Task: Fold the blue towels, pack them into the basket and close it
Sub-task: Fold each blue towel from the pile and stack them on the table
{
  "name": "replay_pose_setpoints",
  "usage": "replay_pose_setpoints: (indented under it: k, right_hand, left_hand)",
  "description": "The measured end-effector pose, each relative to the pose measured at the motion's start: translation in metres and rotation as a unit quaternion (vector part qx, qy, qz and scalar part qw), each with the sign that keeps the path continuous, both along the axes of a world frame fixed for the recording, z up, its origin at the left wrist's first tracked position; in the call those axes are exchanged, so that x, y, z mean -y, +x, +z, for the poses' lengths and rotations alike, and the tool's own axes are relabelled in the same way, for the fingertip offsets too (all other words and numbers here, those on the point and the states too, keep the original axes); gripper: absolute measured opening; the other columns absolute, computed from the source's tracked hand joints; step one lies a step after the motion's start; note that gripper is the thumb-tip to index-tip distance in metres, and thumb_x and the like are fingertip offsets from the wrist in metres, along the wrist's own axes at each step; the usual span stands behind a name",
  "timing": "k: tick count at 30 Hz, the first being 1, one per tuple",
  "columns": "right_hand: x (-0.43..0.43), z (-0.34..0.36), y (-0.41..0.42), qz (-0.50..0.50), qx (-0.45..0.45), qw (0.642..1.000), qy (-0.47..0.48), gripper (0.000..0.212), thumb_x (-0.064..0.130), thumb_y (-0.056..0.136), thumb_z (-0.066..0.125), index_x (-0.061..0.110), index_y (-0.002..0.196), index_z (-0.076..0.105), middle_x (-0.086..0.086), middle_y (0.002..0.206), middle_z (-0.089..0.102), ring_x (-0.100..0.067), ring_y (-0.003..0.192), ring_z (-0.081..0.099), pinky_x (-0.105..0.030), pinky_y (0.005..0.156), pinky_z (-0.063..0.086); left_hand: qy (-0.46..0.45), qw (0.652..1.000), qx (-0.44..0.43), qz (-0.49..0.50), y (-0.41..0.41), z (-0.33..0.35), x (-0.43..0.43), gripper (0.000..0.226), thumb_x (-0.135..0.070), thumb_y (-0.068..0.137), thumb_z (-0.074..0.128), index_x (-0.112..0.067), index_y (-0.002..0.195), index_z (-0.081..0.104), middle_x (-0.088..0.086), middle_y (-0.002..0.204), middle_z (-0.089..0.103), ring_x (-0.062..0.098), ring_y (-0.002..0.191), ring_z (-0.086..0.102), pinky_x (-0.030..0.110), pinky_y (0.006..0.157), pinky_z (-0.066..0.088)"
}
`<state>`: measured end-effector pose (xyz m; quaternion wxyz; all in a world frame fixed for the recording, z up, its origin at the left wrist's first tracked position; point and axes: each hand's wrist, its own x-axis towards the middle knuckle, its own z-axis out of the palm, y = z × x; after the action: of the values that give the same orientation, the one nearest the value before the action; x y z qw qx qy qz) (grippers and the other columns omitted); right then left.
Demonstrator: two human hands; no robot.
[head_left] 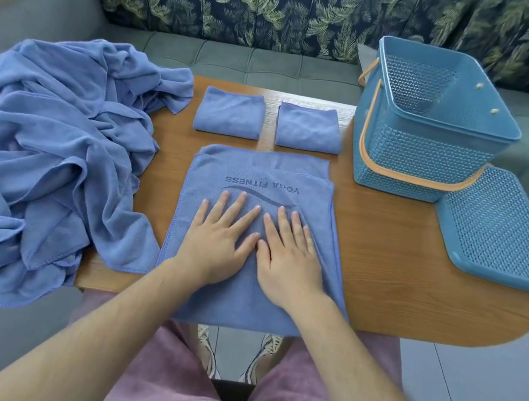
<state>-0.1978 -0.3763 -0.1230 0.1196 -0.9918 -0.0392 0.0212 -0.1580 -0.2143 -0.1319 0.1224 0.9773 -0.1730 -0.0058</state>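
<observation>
Your left grip [215,237] and right grip [289,256] lie side by side, fingers straight and spread. They press flat on the half-folded towel [261,168] at the centre of the frame and clasp nothing. Its near end hangs over the table [403,257] edge towards your lap, so if you lift both palms at once the cloth may slide off. At its far end the layers sit offset, so folding again without squaring them would probably give a crooked bundle beside the two folded towels [230,113] above it. The loose pile [49,149] at the left drapes over the table edge, and one corner lies against the towel's lower left side. Tugging there could drag either one. The basket [418,162] stands open at the upper right. Its lid [500,231] lies below it and seems to overhang the table edge, so a careless reach may knock it off.
</observation>
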Motion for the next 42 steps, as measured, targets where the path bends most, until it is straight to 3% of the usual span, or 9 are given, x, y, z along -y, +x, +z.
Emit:
replay_pose_setpoints:
  k: [3,7,10,14,19,23,29,35,42]
  right_hand:
    - [-0.003,0.006,-0.032,0.02,-0.009,0.999,0.023,0.075,0.05,0.094,0.001,0.023,0.162,0.016,-0.001,0.17,-0.001,-0.021,0.156,-0.009,-0.038,0.125,-0.008]
    - [0.019,0.022,0.003,-0.001,0.111,0.992,0.057,0.053,0.037,0.093,0.035,0.018,0.136,0.059,-0.005,0.15,0.05,-0.028,0.138,0.043,-0.041,0.113,0.032]
    - [0.054,0.033,0.068,-0.003,0.131,0.991,0.042,0.048,0.028,0.081,0.046,0.019,0.124,0.066,-0.002,0.124,0.064,-0.029,0.117,0.057,-0.04,0.097,0.04]
    - [0.094,0.017,0.097,-0.035,0.128,0.991,0.03,0.038,0.042,0.076,0.045,0.023,0.101,0.067,0.001,0.098,0.061,-0.029,0.096,0.059,-0.041,0.085,0.042]
    - [0.107,0.0,0.101,-0.048,0.159,0.982,0.095,0.014,0.035,0.078,0.057,0.022,0.081,0.055,0.004,0.088,0.052,-0.024,0.088,0.051,-0.036,0.077,0.035]
    - [0.108,0.003,0.101,-0.005,0.198,0.971,0.137,0.007,0.019,0.085,0.06,0.018,0.085,0.054,0.005,0.085,0.056,-0.022,0.087,0.051,-0.037,0.079,0.036]
    - [0.111,-0.005,0.102,0.016,0.213,0.952,0.219,0.029,0.0,0.085,0.065,0.01,0.112,0.063,-0.004,0.107,0.062,-0.022,0.102,0.06,-0.037,0.094,0.047]
    - [0.111,-0.003,0.105,0.02,0.23,0.946,0.23,0.02,0.0,0.088,0.061,0.014,0.099,0.069,0.002,0.1,0.061,-0.018,0.096,0.062,-0.035,0.086,0.051]
    - [0.108,-0.005,0.103,-0.045,0.217,0.958,0.181,0.011,0.02,0.09,0.066,0.02,0.101,0.069,0.006,0.1,0.068,-0.019,0.091,0.066,-0.029,0.073,0.047]
  left_hand:
    - [-0.023,1.0,0.011,-0.014,-0.031,-0.002,-0.006,0.066,-0.063,0.095,0.017,-0.041,0.155,0.029,-0.009,0.167,0.016,0.021,0.155,0.005,0.047,0.124,0.004]
    - [-0.087,0.996,0.025,0.015,-0.004,0.011,-0.007,0.052,-0.053,0.095,0.035,-0.033,0.139,0.053,-0.005,0.154,0.04,0.02,0.145,0.031,0.044,0.114,0.024]
    - [-0.074,0.996,0.038,0.039,0.055,0.022,-0.012,0.041,-0.039,0.099,0.05,-0.024,0.136,0.055,-0.003,0.146,0.049,0.021,0.138,0.039,0.045,0.108,0.031]
    - [-0.038,0.998,0.043,0.012,0.104,0.023,-0.042,0.035,-0.043,0.097,0.054,-0.02,0.122,0.062,-0.003,0.125,0.058,0.024,0.117,0.054,0.042,0.094,0.04]
    - [-0.122,0.989,0.076,-0.031,0.114,0.014,-0.077,0.029,-0.048,0.09,0.06,-0.02,0.097,0.057,-0.006,0.1,0.051,0.017,0.093,0.053,0.036,0.084,0.046]
    - [-0.121,0.986,0.113,-0.001,0.112,0.005,-0.076,0.033,-0.048,0.085,0.055,-0.019,0.102,0.058,-0.006,0.099,0.052,0.022,0.103,0.048,0.04,0.091,0.04]
    - [-0.154,0.981,0.117,-0.005,0.115,0.005,-0.079,0.022,-0.034,0.085,0.053,-0.016,0.097,0.058,-0.006,0.096,0.054,0.024,0.099,0.049,0.04,0.09,0.039]
    - [-0.174,0.976,0.133,-0.004,0.114,0.008,-0.078,0.011,-0.026,0.088,0.056,-0.018,0.095,0.057,-0.012,0.092,0.055,0.021,0.093,0.056,0.045,0.082,0.047]
    - [-0.176,0.977,0.12,0.027,0.114,0.007,-0.078,0.01,-0.024,0.092,0.066,-0.015,0.097,0.062,-0.004,0.087,0.063,0.022,0.087,0.058,0.04,0.079,0.048]
